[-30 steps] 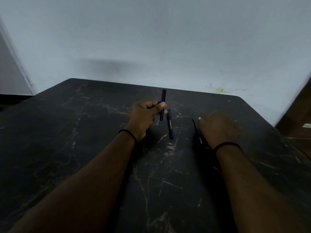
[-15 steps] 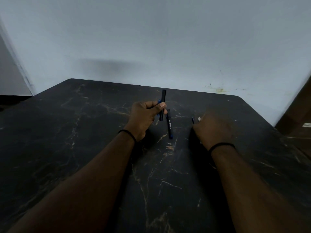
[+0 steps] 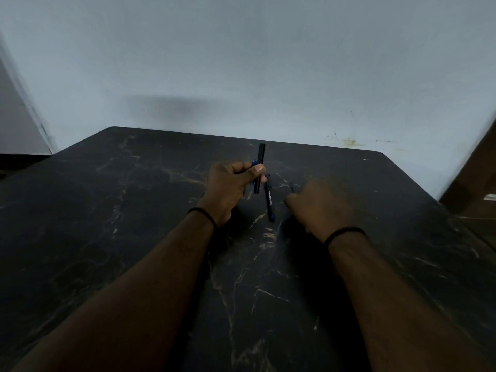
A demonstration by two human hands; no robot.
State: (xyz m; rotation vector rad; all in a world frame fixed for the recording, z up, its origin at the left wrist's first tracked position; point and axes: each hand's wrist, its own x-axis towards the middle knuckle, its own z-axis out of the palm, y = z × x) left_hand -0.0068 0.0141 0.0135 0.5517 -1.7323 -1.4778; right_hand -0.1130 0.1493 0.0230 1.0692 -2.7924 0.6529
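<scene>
My left hand (image 3: pixel 232 190) grips a black pen (image 3: pixel 260 159) upright between thumb and fingers, and a small blue part shows beside the thumb. A second dark pen (image 3: pixel 269 204) with white lettering and a blue tip lies on the black marble-patterned table (image 3: pixel 128 216), just right of that hand. My right hand (image 3: pixel 320 208) is blurred, its fingers curled, hovering low right of the lying pen. A thin dark pen (image 3: pixel 292 187) sticks out above its knuckles; most of it is hidden by the hand.
A pale wall (image 3: pixel 241 63) stands directly behind the table's far edge. A brown wooden surface (image 3: pixel 477 173) rises at the right, beyond the table's rounded corner. Black bands circle both wrists.
My right hand has moved left toward the lying pen, carrying the thin pen with it. My left hand and its upright pen have stayed in place.
</scene>
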